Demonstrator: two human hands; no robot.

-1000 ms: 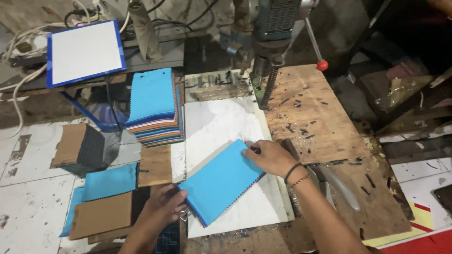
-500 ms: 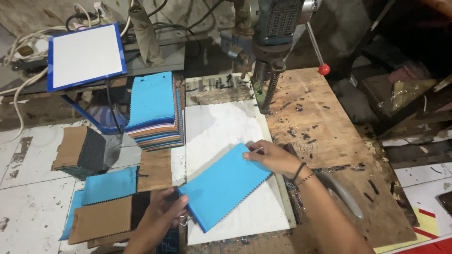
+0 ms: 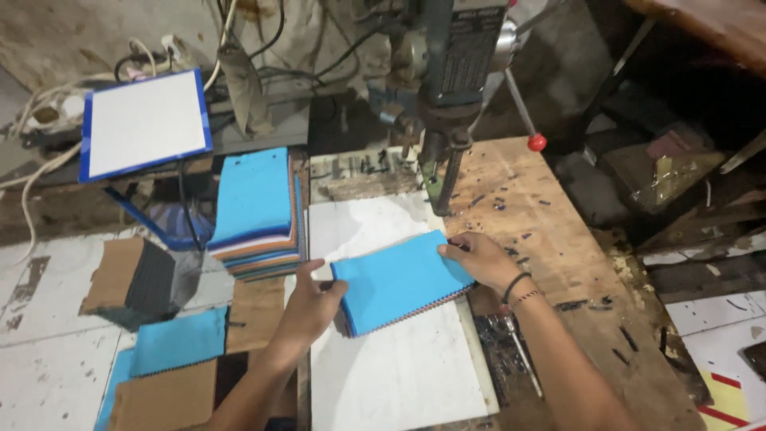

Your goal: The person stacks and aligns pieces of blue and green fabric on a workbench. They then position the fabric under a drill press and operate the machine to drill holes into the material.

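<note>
A thin blue booklet (image 3: 401,281) with a dark, toothed lower edge lies tilted on a white board (image 3: 399,375) near the middle of the workbench (image 3: 550,239). The left hand (image 3: 307,307) grips its left edge, fingers closed on the cover. The right hand (image 3: 479,259) pinches its upper right corner. Left of the board, a stack (image 3: 257,209) of similar booklets, blue on top. Beyond, at the bench's far edge, a drill press (image 3: 447,88) stands over the board's far end.
</note>
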